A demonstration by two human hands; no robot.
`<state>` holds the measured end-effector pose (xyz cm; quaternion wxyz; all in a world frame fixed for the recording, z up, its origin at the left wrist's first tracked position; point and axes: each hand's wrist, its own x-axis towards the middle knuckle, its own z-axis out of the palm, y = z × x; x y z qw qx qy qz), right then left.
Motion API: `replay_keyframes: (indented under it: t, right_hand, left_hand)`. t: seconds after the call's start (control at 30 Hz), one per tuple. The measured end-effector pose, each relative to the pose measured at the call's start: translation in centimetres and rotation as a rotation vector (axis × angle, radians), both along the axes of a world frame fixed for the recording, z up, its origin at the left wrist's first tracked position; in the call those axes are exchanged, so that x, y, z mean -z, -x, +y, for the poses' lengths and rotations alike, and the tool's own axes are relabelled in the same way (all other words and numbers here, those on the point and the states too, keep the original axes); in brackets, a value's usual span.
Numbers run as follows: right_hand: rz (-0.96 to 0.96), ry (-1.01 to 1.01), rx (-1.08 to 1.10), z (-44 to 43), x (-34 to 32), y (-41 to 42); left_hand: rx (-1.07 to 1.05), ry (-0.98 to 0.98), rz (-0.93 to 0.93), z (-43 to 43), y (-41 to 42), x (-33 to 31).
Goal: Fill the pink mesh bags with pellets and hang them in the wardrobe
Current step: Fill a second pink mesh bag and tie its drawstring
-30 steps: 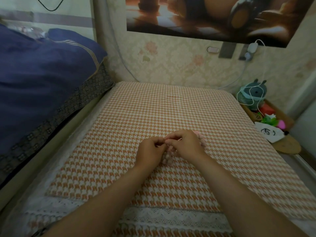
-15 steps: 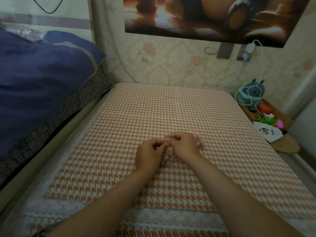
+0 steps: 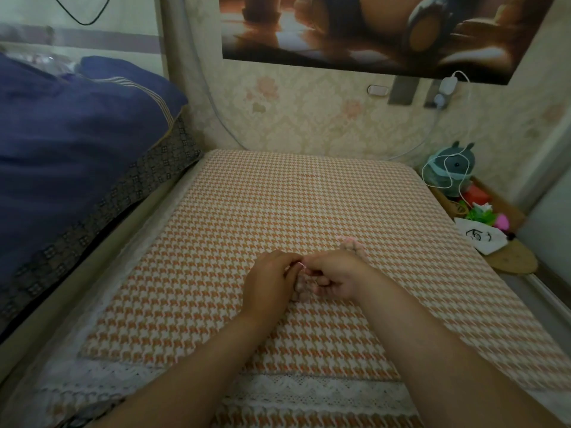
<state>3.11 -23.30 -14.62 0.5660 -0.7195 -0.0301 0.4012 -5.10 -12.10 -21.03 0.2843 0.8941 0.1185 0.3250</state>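
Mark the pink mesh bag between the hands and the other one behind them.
Nearer pink mesh bag point(image 3: 299, 291): head view, lumpy lower body.
Farther pink mesh bag point(image 3: 352, 244): head view, exposed top.

Centre: the cloth-covered top, far edge against the wall.
Near half: left hand and right hand side by side, a mesh bag between them.
Behind right hand: second bag, on the top.
Left: bedding, beside the top.
Right rear: plush toy, off the top's corner.
Wall: poster, above.
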Motion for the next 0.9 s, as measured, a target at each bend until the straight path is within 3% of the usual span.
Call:
replay_keyframes:
  t: [0.13,0.47,0.6,0.9]
  right_hand:
    - [0.066,-0.010,0.023,-0.2,0.5,-0.5]
    - [-0.098,0.032,-0.111,-1.2,-0.1,-0.8]
    - [-0.199,0.078,-0.118,-1.4,-0.7,-0.5]
    - [-0.012,0.027,-0.154,-1.1,-0.4,-0.5]
  left_hand:
    - [0.024,0.057,-0.017,0.2,-0.1,0.0]
    - [0.045,0.162,0.018,0.1,0.1,-0.3]
    - [0.067,0.345,0.035,0.1,0.2,-0.7]
    - [0.142,0.349,0.030,-0.6,0.9,-1.1]
